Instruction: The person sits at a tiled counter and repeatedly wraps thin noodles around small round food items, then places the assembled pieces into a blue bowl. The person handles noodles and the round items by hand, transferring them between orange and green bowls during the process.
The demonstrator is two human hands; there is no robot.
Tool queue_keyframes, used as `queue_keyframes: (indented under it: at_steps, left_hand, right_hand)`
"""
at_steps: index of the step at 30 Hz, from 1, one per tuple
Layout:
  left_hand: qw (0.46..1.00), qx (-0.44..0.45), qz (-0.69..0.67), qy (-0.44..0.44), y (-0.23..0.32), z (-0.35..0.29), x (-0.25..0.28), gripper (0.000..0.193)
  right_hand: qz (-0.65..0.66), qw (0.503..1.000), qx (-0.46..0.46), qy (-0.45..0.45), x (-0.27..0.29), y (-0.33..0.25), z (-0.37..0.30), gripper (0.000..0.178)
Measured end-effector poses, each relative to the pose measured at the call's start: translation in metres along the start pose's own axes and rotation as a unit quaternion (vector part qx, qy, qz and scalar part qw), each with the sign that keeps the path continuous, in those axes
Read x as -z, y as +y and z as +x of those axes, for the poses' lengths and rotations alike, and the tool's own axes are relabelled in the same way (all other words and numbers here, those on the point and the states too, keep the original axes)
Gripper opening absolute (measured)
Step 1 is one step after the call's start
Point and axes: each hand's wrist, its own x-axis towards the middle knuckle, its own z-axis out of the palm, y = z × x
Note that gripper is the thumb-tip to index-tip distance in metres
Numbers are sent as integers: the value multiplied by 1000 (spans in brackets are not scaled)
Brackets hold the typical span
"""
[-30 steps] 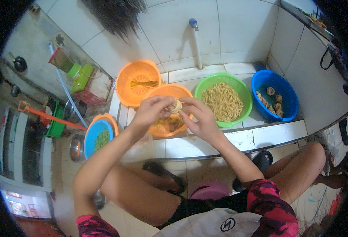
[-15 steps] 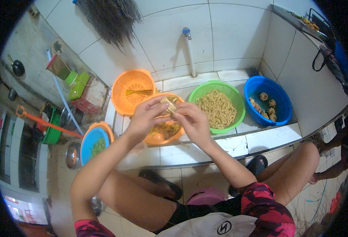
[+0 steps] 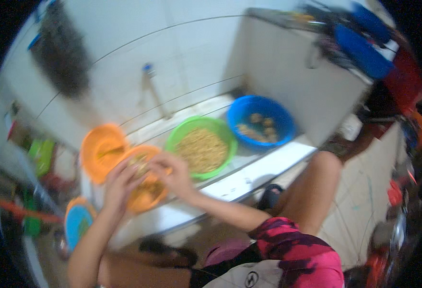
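Note:
Both hands meet above an orange basin (image 3: 143, 208) that holds orange and yellowish food pieces. My left hand (image 3: 117, 185) is closed round a small bundle of noodles (image 3: 138, 165). My right hand (image 3: 173, 175) pinches the bundle's other side with its fingertips. Motion blur hides the fine detail of the strands and of anything inside them. Just right of my right hand stands a green basin (image 3: 234, 152) full of yellow noodles (image 3: 201, 150). Beyond it, a blue basin (image 3: 239, 114) contains several round, pale brown lumps (image 3: 268, 130).
An orange colander (image 3: 90, 163) with thin yellow-brown strips stands at left. Lower left, a light-blue basin (image 3: 73, 225) holds greens. Behind the basins, a pipe with a blue tap (image 3: 148, 69) rises along the tiled wall. A low partition (image 3: 297, 81) borders the ledge at right.
The view has swung right and blurred, so the basins and hands appear farther left and lower. Both hands still hold the noodle bundle over the orange basin.

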Motion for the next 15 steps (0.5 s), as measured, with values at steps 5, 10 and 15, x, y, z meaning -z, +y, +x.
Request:
queue_keyframes:
  at_steps: [5, 10, 15]
  left_hand:
    - [1000, -9, -17, 16, 2, 4, -11, 32]
    - [997, -12, -58, 56, -9, 10, -10, 30]
    - [997, -14, -82, 7, -7, 14, -11, 29]
  right_hand:
    - [-69, 994, 90, 8, -3, -6, 3, 12]
    - [-137, 982, 126, 32, -9, -13, -3, 13]
    - [18, 998, -11, -51, 6, -4, 16, 11]
